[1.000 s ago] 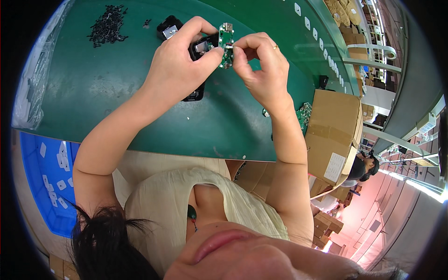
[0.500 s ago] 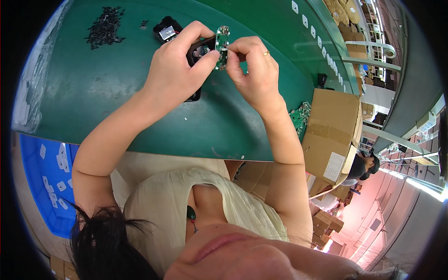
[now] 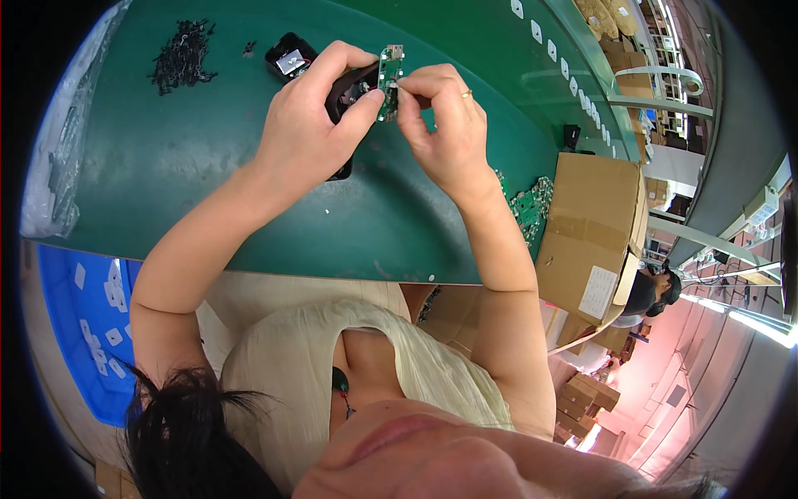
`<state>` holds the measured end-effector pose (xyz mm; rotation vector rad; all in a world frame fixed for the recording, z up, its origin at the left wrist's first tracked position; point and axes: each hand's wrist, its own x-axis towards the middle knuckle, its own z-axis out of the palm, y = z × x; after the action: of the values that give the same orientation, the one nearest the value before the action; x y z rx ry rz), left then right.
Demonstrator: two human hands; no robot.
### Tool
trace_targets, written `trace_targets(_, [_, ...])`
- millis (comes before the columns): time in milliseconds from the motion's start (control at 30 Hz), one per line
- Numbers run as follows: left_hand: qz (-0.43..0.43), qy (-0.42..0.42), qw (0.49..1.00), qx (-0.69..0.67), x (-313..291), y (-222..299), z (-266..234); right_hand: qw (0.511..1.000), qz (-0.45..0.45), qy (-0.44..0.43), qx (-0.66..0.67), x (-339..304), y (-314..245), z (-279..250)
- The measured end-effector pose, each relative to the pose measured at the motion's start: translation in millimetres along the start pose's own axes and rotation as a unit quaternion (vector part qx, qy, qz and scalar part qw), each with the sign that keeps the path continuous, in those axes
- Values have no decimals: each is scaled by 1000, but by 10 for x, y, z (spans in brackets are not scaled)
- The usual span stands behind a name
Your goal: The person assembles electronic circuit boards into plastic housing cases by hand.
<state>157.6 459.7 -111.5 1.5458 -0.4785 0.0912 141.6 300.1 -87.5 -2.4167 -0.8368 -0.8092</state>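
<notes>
While you are working above the green bench (image 3: 208, 166), both your hands are pinching one small green circuit board (image 3: 389, 79).

You are gripping it with left hand (image 3: 312, 116) at 9 o'clock and right hand (image 3: 445, 125) at 3 o'clock; its long axis is running 12 to 6, equally near both, with a black casing (image 3: 345, 87) just behind it.

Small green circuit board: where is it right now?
Head view, top centre: the small green circuit board is pinched between the left hand and right hand, above the green table.
</notes>
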Motion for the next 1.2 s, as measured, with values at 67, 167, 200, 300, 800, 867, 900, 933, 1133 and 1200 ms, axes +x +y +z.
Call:
trace_targets(67, [13,10,1000,21,-6,2,12,1000,-11,5,-17,12,-9,-4])
trace_targets(167, [27,9,999,36,-21,27,14,999,-23,13,-24,13,8,-5])
trace_targets(200, [28,8,999,36,-23,24,15,999,-26,15,-12,14,18,-4])
trace_targets(300, [82,14,995,63,-32,9,26,1000,-10,14,10,-18,37,-18])
trace_targets(800, [-80,-133,976,-151,17,-34,-7,981,188,-39,34,8,-184,-85])
trace_targets(867, [-65,-126,980,-141,17,-34,-1,979,198,-42,16,27,-250,-101])
trace_targets(900, [-51,-118,983,-131,18,-34,-2,978,206,-34,-15,38,-286,-100])
trace_targets(933, [-50,-119,983,-131,22,-20,-6,976,213,-25,-46,45,-308,-90])
trace_targets(1133, [-18,-91,988,-121,30,30,14,979,201,32,-13,18,-358,20])
trace_targets(1200, [2,-68,990,-124,33,19,15,978,201,56,-5,39,-366,18])
